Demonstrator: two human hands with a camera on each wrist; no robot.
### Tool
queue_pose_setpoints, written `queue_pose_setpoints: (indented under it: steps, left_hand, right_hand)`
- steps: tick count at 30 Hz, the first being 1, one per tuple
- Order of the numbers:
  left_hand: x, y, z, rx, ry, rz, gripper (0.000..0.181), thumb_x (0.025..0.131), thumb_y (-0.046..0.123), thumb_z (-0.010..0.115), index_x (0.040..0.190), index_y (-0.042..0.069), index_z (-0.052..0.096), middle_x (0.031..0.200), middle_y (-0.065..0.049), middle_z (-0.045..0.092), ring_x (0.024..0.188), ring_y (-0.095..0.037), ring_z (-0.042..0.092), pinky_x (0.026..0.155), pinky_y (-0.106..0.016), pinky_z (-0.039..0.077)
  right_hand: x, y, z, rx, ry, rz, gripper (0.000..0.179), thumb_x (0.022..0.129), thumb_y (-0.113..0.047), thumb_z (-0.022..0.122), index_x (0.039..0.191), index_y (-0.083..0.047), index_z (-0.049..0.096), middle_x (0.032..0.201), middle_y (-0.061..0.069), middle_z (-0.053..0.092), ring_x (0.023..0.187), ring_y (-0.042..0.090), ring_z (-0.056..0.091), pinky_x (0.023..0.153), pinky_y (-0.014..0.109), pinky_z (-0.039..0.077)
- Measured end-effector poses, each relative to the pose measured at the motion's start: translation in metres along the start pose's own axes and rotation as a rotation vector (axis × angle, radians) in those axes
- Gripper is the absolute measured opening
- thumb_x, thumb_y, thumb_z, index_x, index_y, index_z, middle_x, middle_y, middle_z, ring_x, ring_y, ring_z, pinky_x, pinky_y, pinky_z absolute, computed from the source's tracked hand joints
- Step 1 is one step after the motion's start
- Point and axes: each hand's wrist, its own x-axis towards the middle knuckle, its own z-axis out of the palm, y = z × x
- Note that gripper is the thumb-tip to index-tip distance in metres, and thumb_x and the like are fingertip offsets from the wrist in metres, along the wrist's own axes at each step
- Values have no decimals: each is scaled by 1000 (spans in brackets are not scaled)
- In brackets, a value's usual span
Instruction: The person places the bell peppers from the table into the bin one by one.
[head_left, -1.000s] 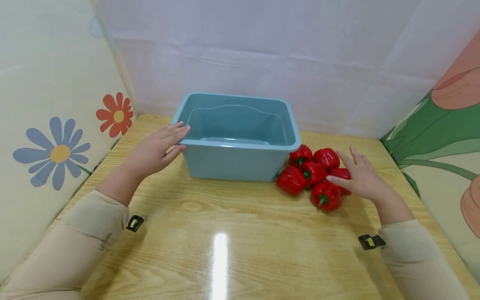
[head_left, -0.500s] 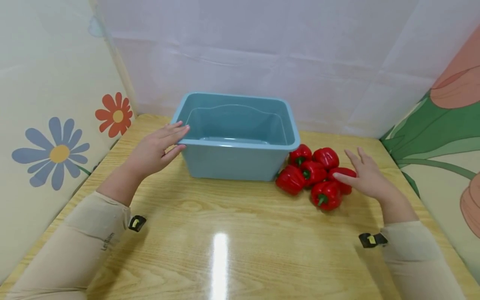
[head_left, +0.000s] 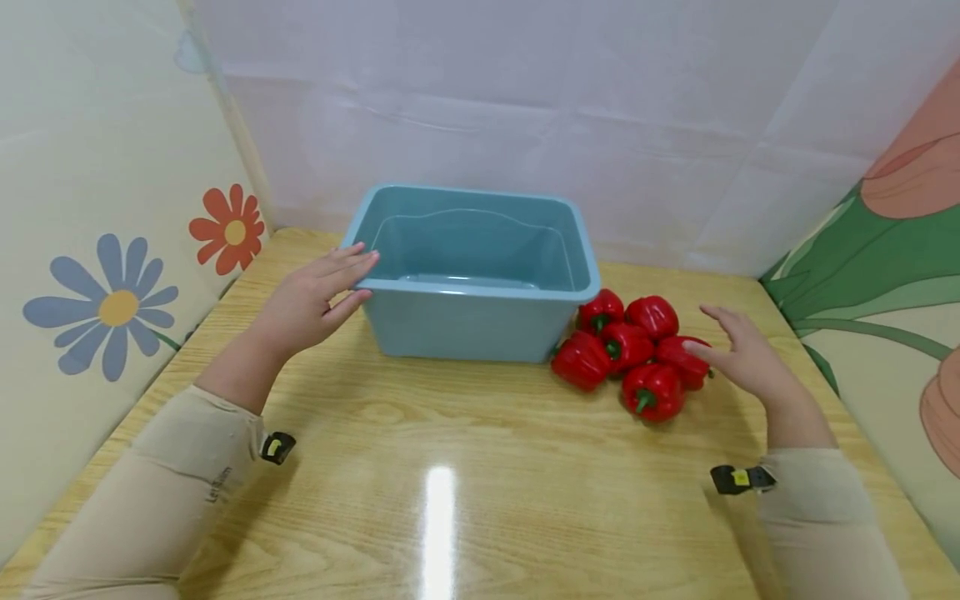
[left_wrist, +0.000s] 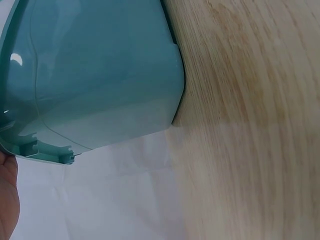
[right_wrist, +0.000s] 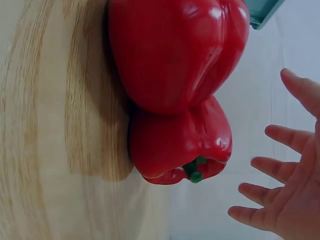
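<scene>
A blue-green plastic bin (head_left: 465,325) stands at the back of the table. My left hand (head_left: 303,304) rests with straight fingers on its near left corner rim; the left wrist view shows the bin's outer wall (left_wrist: 100,75) and a bit of that hand (left_wrist: 7,195). Several red bell peppers (head_left: 581,361) with green stems lie clustered at the bin's right front corner. My right hand (head_left: 742,358) is spread beside the rightmost pepper (head_left: 682,360), its thumb overlapping it in the head view. In the right wrist view the fingers are apart from the pepper (right_wrist: 180,140), holding nothing.
The wood-grain table (head_left: 480,467) stretches in front of the bin and peppers. A white sheet (head_left: 510,100) hangs behind, and flower-printed panels (head_left: 120,308) stand at both sides. Each wrist carries a small black strap piece (head_left: 277,447).
My right hand has drawn back a little to the right from over the rightmost pepper, uncovering more of it. The left hand stays on the bin rim.
</scene>
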Motion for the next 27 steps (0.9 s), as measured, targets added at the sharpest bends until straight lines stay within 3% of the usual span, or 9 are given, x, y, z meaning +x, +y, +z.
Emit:
queue_pose_setpoints:
  steps: [3,12,27]
  left_hand:
    - [-1,-1,1,-1,9,6,62,79,14,70,136,14,45,130,-12,52,128,-25,40,107,-42,30]
    - [-1,0,1,-4,12,8,61,78,14,70,135,15,47,129,-12,53,127,-26,42,107,-41,30]
    - [1,1,0,-5,24,3,59,78,16,71,132,14,50,127,-12,55,124,-26,45,106,-41,32]
  right_hand:
    - [0,1,0,24,-19,22,80,88,-47,53,145,-4,17,145,30,18,128,51,18,97,68,21]
    - [1,14,7,129,-76,112,85,86,-53,52,147,-9,13,146,28,18,126,52,22,96,65,29]
    - [4,32,22,191,-112,108,80,86,-49,56,143,-2,24,143,28,24,124,50,27,95,63,31]
